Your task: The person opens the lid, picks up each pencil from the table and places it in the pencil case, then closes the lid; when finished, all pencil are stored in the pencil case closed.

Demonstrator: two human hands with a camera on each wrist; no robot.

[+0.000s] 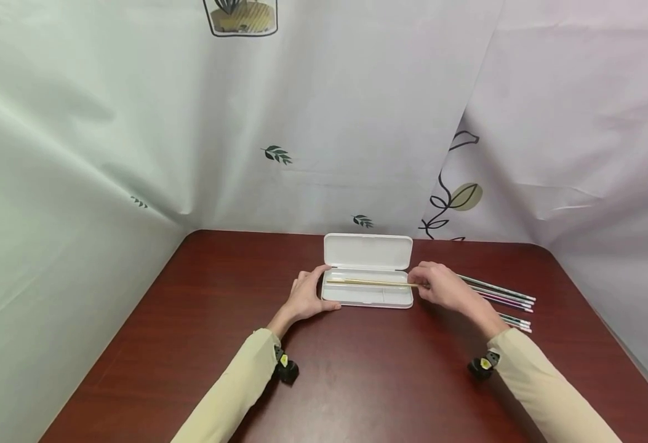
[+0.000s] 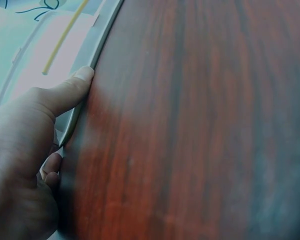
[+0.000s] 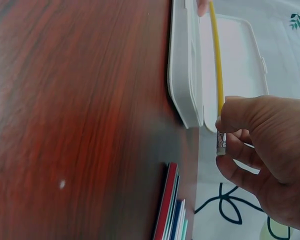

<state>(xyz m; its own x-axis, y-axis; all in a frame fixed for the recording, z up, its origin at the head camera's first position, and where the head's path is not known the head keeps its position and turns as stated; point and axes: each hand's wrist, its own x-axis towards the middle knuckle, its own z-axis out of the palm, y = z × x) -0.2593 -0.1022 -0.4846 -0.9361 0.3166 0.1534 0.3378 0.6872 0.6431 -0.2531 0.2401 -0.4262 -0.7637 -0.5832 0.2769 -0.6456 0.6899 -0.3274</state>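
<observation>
A white pencil case (image 1: 357,296) lies on the table with its lid (image 1: 368,251) raised at the back. My left hand (image 1: 304,296) grips the case's left end; in the left wrist view its thumb (image 2: 72,92) lies along the front edge and other fingers curl at the end. Over the case's long compartment is a yellow pencil (image 1: 376,282), roughly level. My right hand (image 1: 442,286) pinches that pencil near its silver-coloured end, as the right wrist view shows, just beyond the case's right end. Whether the pencil's far end touches the case floor, I cannot tell.
Several dark, green and purple pencils (image 1: 503,298) with white ends lie right of the case, partly behind my right hand and forearm. A small divider (image 1: 383,296) stands in the case's right part. A white patterned curtain (image 1: 324,123) hangs behind the reddish-brown table (image 1: 235,271).
</observation>
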